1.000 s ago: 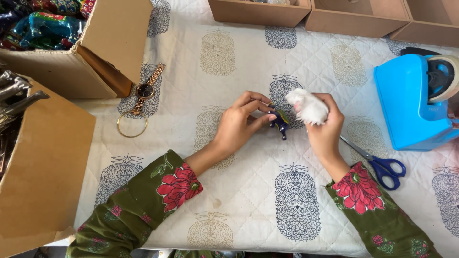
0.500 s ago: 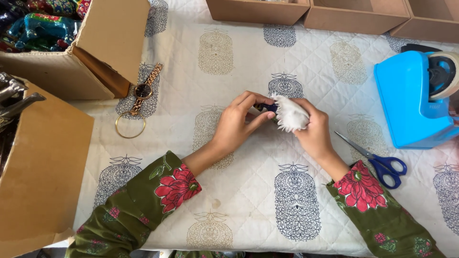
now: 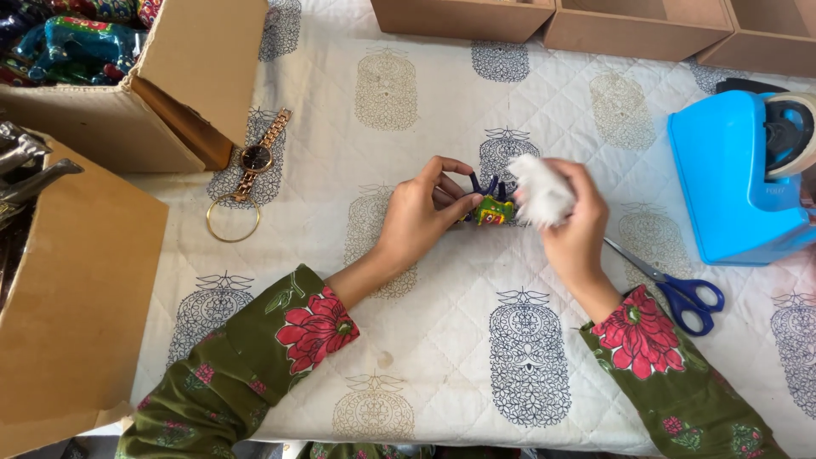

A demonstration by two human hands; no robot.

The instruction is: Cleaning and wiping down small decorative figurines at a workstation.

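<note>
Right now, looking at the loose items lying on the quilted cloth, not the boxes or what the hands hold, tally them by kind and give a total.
Wristwatch: 1
Gold bangle: 1
Blue-handled scissors: 1
Blue tape dispenser: 1
Total: 4

painted figurine (image 3: 491, 204) now legs-up, white cloth (image 3: 541, 190) off it to the right
</note>
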